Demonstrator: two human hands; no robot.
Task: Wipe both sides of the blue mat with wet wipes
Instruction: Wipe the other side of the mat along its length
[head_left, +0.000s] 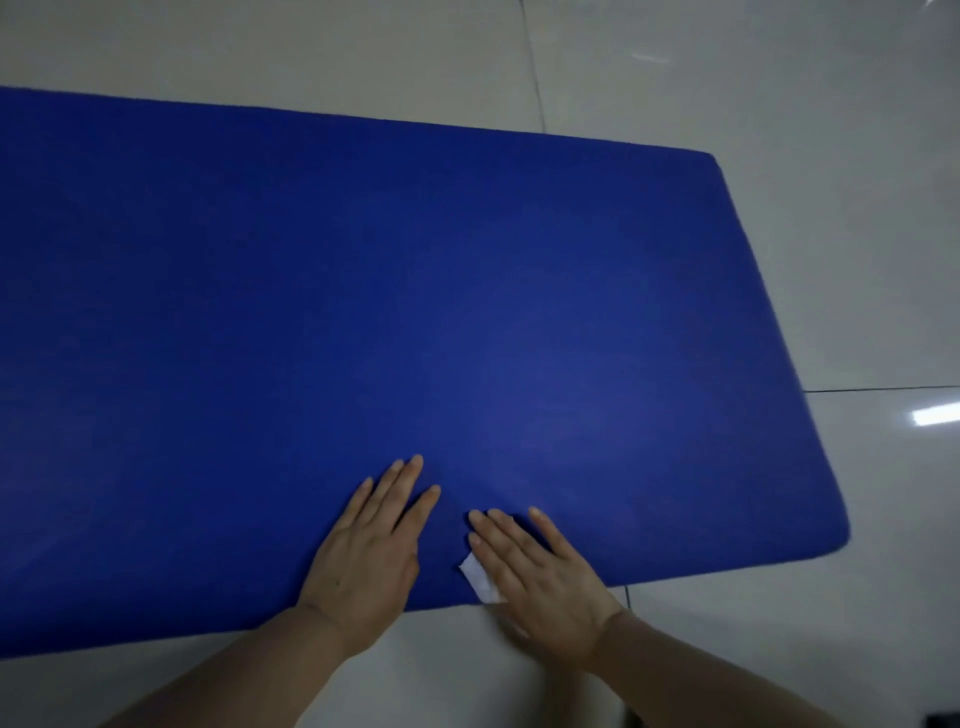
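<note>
Both hands flat, nothing grasped: left hand (363, 556) steadies mat (363, 291); wipe (480, 579) pressed under right hand (540, 577). Near edge risk: wipe dragged off onto floor (857, 234).

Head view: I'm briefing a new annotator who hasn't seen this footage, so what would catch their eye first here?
The big blue mat dominates, spread flat on a pale tiled floor and filling most of the view. At its near edge both hands lie flat with straight fingers: the left hand presses the bare mat, and the right hand presses a small white wet wipe that peeks out beside it.
</note>
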